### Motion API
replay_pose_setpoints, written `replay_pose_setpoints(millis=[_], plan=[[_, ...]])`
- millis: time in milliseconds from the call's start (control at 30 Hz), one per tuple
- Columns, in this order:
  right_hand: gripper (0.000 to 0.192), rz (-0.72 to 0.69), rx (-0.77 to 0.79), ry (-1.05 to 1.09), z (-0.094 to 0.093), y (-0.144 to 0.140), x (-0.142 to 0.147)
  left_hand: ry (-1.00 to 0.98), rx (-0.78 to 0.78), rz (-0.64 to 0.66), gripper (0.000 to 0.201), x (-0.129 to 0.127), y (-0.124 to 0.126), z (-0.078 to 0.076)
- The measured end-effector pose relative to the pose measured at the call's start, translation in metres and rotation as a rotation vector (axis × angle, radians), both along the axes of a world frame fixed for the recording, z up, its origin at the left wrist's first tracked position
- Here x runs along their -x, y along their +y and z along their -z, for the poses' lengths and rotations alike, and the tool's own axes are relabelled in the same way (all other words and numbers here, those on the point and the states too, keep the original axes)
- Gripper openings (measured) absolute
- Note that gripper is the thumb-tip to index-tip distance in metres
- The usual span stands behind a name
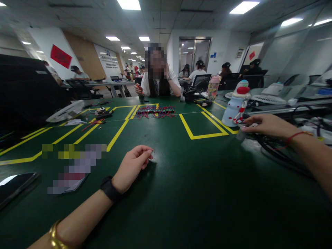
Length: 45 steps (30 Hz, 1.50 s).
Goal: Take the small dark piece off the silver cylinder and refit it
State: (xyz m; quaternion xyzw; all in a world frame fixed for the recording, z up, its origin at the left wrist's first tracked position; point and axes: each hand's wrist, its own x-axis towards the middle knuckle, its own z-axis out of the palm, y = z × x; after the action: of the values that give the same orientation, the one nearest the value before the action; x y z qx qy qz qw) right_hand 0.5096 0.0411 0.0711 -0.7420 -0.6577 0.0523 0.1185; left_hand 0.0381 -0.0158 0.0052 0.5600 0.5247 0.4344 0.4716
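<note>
My left hand (132,166) rests on the green table (197,193) near the middle, with a black band on the wrist. Its thumb and forefinger are pinched together; I cannot tell whether anything tiny sits between them. My right hand (267,125), a red string on its wrist, reaches to the table's right edge, palm down. Its fingertips lie over a small greyish thing (241,134) that I cannot make out. A white snowman-shaped bottle with a red cap (234,105) stands just left of that hand.
A pile of red and blue wires (155,111) lies at the far middle, between yellow tape lines (118,133). A person (158,83) sits opposite. Black cables (280,150) trail under my right arm. A dark phone (15,186) lies at the near left, a white device (66,111) further back.
</note>
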Motion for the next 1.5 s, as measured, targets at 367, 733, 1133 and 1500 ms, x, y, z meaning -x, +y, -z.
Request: replay_pose_setpoints(millis=[367,733,1133,1500], plan=[[0.049,-0.242,-0.172,0.289,0.007,-0.019,0.079,0.002,-0.002,-0.003,0.026,-0.003,-0.001,-0.002],[0.035,-0.883,-0.151,0.642,0.051,-0.110,0.232,0.079,-0.007,0.009,0.027,-0.004,-0.002,-0.003],[0.042,-0.807,0.014,0.702,0.060,-0.104,0.231,0.363,-0.373,0.327,0.020,-0.045,-0.044,-0.034],[0.035,-0.743,-0.060,0.606,0.061,-0.107,0.230,0.406,-0.404,0.168,0.014,-0.040,-0.045,-0.043]])
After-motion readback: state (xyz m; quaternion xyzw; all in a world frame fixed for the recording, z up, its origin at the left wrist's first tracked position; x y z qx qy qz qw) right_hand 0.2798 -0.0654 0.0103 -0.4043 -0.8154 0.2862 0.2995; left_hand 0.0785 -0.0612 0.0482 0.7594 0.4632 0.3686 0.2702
